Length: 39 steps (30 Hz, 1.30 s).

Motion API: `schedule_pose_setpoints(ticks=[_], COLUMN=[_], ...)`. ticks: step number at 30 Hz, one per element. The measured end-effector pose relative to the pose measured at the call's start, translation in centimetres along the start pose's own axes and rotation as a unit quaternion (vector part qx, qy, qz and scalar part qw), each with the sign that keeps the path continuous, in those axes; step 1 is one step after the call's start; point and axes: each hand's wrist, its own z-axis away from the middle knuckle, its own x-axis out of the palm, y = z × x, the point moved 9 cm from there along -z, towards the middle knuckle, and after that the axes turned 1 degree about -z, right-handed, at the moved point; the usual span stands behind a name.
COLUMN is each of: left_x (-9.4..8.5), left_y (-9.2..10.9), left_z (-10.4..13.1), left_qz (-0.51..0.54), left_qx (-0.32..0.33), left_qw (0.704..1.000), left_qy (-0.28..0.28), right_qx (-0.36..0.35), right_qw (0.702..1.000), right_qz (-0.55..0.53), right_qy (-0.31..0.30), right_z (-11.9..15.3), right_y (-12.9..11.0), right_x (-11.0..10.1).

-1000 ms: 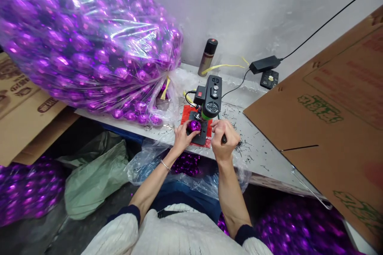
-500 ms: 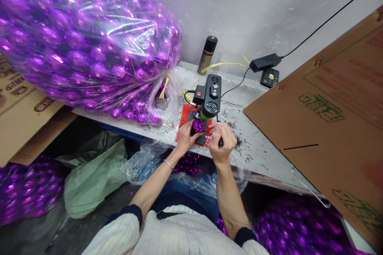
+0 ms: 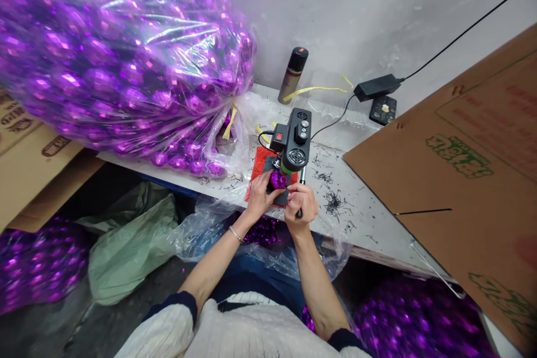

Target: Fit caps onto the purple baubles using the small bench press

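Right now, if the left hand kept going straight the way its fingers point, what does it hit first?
The left hand points up and right, already touching the purple ball. Past that, probably the small bench drill standing over the ball; depth from one view is uncertain.

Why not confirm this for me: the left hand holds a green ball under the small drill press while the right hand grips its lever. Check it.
Wrong in one respect: the ball is purple, not green, as the head view shows. The left hand does hold it under the drill press, and the right hand grips the lever.
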Motion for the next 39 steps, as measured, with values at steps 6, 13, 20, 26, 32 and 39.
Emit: schedule_pose_setpoints(ticks=[6, 13, 20, 26, 32, 39], left_x=[-0.1, -0.1, -0.1, 0.0, -0.1, -2.4], left_y=[0.1, 0.0, 0.1, -0.1, -0.5, 2.0], left_z=[0.0, 0.0, -0.2, -0.2, -0.6, 4.4], left_qz=[0.02, 0.02, 0.015, 0.015, 0.052, -0.01], left_qx=[-0.001, -0.004, -0.001, 0.001, -0.01, 0.074], left_qw=[1.0, 1.0, 1.0, 1.0, 0.999, 0.997], left_qy=[0.006, 0.005, 0.002, -0.001, 0.009, -0.022], right_qx=[-0.006, -0.005, -0.013, -0.049, 0.026, 0.092], right_qw=[1.0, 1.0, 0.999, 0.999, 0.999, 0.995], right_qz=[-0.019, -0.026, -0.033, -0.02, -0.037, -0.046], right_qy=[0.004, 0.003, 0.007, 0.002, 0.023, -0.002], right_z=[0.2, 0.5, 0.6, 1.6, -1.2, -4.5], right_y=[0.2, 0.2, 0.3, 0.3, 0.2, -0.5], right_x=[0.1, 0.2, 0.2, 0.8, -0.1, -0.9])
